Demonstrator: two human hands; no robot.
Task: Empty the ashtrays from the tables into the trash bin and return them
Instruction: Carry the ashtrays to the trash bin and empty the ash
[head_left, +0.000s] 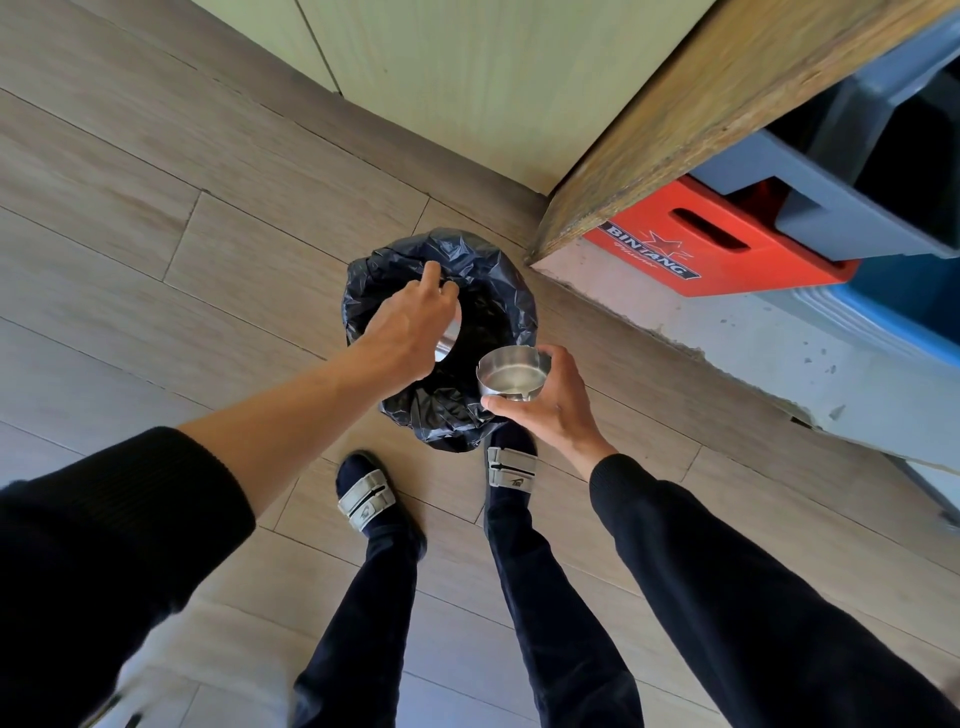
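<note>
1. Wood-look floor planks (156, 218) fill most of the view, meeting a pale wall at the top and a rough wooden counter edge (701, 104) that runs diagonally at the upper right.
2. Under that counter sit grey and blue crates (810, 176) stacked on a red crate (691, 244); its side reads "BINTANG" in white letters under a red star.
3. Black-lined, the trash bin (498, 280) stands on the floor just in front of the person's feet, which wear grey strapped sandals (363, 501) over dark socks.
4. Over the bin's mouth, the left hand (410, 322) grips a steel ashtray (451, 340) turned on its side, its open face pointing toward the bin's dark middle; the hand covers most of it.
5. At the bin's near right rim, the right hand (550, 400) pinches a second steel ashtray (513, 376) between thumb and fingers, held nearly upright with its notched rim and open face upward; no contents can be made out inside.
</note>
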